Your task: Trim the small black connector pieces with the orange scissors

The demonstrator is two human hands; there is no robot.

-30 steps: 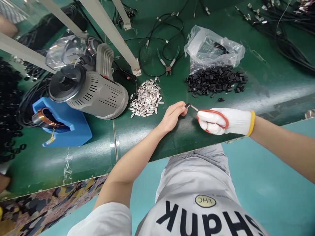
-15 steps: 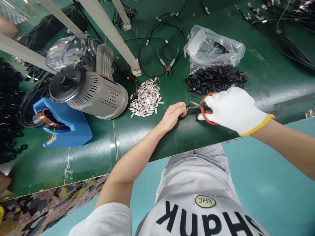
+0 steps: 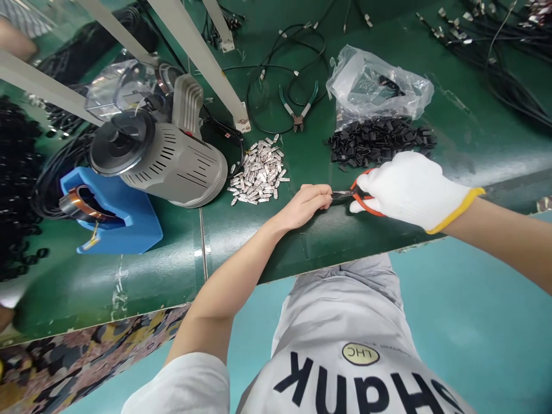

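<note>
My right hand point(image 3: 403, 187), in a white glove with a yellow cuff, is closed round the handles of orange-handled scissors point(image 3: 342, 194). The blades point left and now look close together, their tips reaching the fingers of my left hand. My bare left hand point(image 3: 307, 205) is closed in a pinch at those tips; the small black piece it pinches is now mostly hidden by the fingers. Beyond my right hand lies a heap of small black pieces point(image 3: 375, 141). A pile of small silvery metal connectors point(image 3: 259, 172) lies to the left of my left hand.
Behind the black heap is a clear plastic bag point(image 3: 379, 83). Green-handled cutting pliers point(image 3: 298, 109) and black cables point(image 3: 276, 57) lie farther back. To the left stand a grey machine point(image 3: 172, 161) and a blue tape dispenser point(image 3: 138, 224). A white post point(image 3: 202, 63) rises beside the machine.
The scissors have moved closer to my left hand, and their blades, apart before, look closed. My left fingers have turned over the black piece, which showed clearly before. The view has shifted slightly.
</note>
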